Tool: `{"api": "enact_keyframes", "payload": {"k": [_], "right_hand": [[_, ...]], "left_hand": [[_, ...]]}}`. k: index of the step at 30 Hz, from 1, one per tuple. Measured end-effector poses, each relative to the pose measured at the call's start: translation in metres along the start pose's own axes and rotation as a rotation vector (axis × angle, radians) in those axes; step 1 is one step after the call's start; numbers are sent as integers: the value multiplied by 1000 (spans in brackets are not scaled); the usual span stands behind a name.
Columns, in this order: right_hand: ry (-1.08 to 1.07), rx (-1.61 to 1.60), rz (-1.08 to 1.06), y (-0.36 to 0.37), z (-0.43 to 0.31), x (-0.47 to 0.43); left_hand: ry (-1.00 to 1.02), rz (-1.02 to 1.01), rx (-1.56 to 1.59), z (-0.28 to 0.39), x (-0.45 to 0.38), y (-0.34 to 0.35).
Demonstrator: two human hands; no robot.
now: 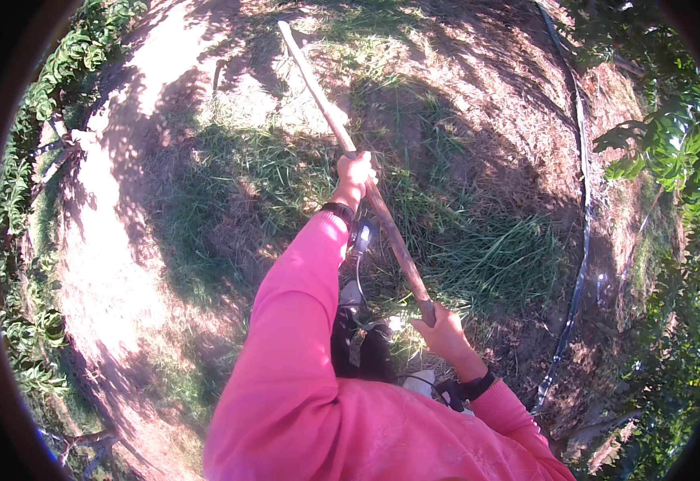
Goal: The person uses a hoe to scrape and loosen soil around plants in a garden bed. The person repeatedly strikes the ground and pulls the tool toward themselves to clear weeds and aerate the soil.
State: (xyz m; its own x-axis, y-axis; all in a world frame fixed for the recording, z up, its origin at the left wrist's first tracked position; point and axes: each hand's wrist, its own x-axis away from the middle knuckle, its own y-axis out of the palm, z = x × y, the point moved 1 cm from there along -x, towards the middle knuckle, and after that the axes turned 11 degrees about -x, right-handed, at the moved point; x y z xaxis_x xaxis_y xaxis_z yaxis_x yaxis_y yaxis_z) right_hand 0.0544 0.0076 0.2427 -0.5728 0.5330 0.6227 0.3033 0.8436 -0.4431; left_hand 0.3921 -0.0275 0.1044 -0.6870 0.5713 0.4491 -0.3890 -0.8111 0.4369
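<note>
A long wooden pole [395, 236] runs aslant from the upper left to the lower right in front of my pink sweatshirt. My left hand [354, 176] grips it around its middle, on the arm that reaches farther out. Around the pole's near end is closed my right hand [444, 332], close to my body. The far end reaches over sunlit ground, and whether a tool head is fixed there cannot be told. Green grass [500, 258] lies below and beside the pole. Both wrists wear dark bands, and a cable hangs from a small dark device near the left one.
A long dark hose or drip line [584, 180] runs along the ground on the right. Leafy branches [680, 144] hang beyond it, and more foliage [67, 66] lines the left side. My dark trousers and light shoes show below my arms.
</note>
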Motion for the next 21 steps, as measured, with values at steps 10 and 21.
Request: {"api": "enact_keyframes", "payload": {"k": [10, 21], "right_hand": [[329, -146, -225, -50, 131, 162], [214, 93, -56, -49, 155, 142]], "left_hand": [[-675, 453, -400, -186, 210, 12], [-615, 273, -80, -162, 182, 39]]}}
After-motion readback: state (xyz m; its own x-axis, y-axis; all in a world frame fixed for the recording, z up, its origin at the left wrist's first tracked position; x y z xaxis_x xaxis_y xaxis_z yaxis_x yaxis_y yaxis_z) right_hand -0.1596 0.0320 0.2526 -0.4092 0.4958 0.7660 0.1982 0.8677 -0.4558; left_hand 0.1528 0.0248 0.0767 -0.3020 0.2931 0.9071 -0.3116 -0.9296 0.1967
